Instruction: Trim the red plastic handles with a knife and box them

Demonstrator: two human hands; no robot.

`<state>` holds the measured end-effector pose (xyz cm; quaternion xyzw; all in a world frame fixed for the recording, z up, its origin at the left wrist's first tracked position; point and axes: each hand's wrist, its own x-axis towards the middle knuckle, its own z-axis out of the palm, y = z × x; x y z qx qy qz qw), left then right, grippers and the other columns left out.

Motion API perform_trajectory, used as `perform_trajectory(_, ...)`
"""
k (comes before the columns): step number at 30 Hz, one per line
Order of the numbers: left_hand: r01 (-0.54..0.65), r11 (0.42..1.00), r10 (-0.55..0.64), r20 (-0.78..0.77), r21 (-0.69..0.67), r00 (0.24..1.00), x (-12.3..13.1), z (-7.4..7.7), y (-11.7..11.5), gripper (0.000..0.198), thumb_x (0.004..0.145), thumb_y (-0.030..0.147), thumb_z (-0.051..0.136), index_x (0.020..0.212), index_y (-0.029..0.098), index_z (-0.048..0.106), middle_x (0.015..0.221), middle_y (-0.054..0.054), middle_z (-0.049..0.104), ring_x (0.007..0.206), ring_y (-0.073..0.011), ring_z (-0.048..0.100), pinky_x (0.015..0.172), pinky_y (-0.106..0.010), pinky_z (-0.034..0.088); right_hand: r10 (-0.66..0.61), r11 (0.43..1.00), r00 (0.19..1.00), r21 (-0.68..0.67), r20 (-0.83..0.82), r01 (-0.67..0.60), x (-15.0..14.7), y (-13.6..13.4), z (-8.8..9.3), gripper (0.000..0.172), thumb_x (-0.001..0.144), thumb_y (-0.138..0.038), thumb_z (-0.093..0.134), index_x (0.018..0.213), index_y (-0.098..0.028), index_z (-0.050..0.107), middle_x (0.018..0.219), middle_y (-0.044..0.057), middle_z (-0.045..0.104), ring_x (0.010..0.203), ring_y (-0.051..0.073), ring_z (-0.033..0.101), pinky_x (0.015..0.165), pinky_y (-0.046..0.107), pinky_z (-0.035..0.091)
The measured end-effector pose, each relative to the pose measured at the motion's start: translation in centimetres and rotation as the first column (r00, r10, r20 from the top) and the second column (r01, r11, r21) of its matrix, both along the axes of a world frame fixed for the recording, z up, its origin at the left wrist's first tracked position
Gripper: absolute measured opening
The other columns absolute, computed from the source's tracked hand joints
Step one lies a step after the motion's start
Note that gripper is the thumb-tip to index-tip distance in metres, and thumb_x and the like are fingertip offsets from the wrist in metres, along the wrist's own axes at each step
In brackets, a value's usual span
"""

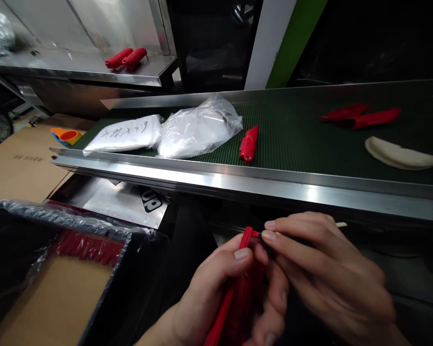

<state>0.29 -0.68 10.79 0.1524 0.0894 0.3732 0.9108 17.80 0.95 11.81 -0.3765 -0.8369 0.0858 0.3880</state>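
Observation:
My left hand (220, 288) is closed round a long red plastic part (238, 283), thumb pressed on its upper end. My right hand (328, 274) pinches at the tip of that same red part, and a thin pale stick pokes out behind its fingers; what it is I cannot make out. Both hands are low in the view, just below the steel edge of a green conveyor belt (292, 139). On the belt lie one red part (248, 142), two more red parts (361, 116) at the right, and a white curved piece (400, 154).
Two clear plastic bags (166, 132) of white material lie on the belt's left end. A black-lined box (68, 283) holding red parts sits at the lower left. Cardboard boxes (18, 163) and an orange cup (68, 136) are at the left. Two red parts (127, 57) rest on a steel shelf behind.

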Motion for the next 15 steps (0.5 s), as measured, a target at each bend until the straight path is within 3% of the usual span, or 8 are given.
perform_trajectory(2,0.085,0.995,-0.085,0.012,0.058,0.996,-0.1,-0.4,0.3,0.047,0.093,0.052,0.041,0.083,0.011,0.061,0.062,-0.005,0.055,0.035,-0.0082,0.044,0.028,-0.014,0.036,-0.004,1.000,1.000,-0.005,-0.010,0.004,-0.1,0.0,-0.1,0.031,0.087,-0.003,0.059,0.113,-0.019,0.067,0.108,0.007,0.067,0.103,0.020,0.063,0.082,0.036,0.052)
perform_trajectory(5,0.119,0.991,-0.119,-0.015,0.056,0.993,-0.1,-0.6,0.3,0.051,0.092,0.057,0.041,0.082,0.010,0.061,0.061,-0.005,0.056,0.035,-0.0080,0.045,0.030,-0.014,0.037,-0.019,1.000,0.999,-0.014,-0.031,0.019,-0.2,-0.2,-0.4,0.034,0.086,-0.002,0.060,0.114,-0.019,0.067,0.108,0.007,0.067,0.102,0.021,0.063,0.080,0.036,0.052)
perform_trajectory(9,-0.044,0.996,0.044,-0.005,-0.083,0.999,0.2,-0.6,-0.7,0.038,0.097,0.047,0.036,0.093,0.015,0.056,0.070,-0.005,0.061,0.037,-0.0078,0.049,0.031,-0.012,0.036,-0.067,0.997,0.998,0.037,-0.001,0.067,-0.1,-0.3,-0.8,0.033,0.088,-0.006,0.059,0.115,-0.023,0.067,0.107,0.006,0.069,0.099,0.022,0.065,0.082,0.040,0.052)
perform_trajectory(11,-0.127,0.978,0.123,-0.038,-0.164,0.992,0.3,-0.9,-1.3,0.030,0.099,0.040,0.033,0.096,0.018,0.052,0.074,-0.005,0.061,0.041,-0.0086,0.053,0.034,-0.012,0.038,-0.139,0.988,0.989,0.067,-0.042,0.142,0.1,-0.3,-0.6,0.041,0.086,-0.005,0.062,0.121,-0.026,0.065,0.109,0.005,0.068,0.097,0.020,0.065,0.079,0.037,0.053)
perform_trajectory(15,-0.099,0.971,0.087,-0.065,-0.216,0.994,0.1,-1.6,-1.7,0.025,0.099,0.036,0.033,0.096,0.018,0.050,0.077,-0.005,0.061,0.043,-0.0096,0.056,0.034,-0.014,0.043,-0.371,0.919,0.905,0.057,-0.210,0.390,0.2,-0.2,-0.1,0.060,0.077,0.003,0.069,0.124,-0.034,0.065,0.112,0.002,0.068,0.095,0.018,0.065,0.076,0.031,0.052)
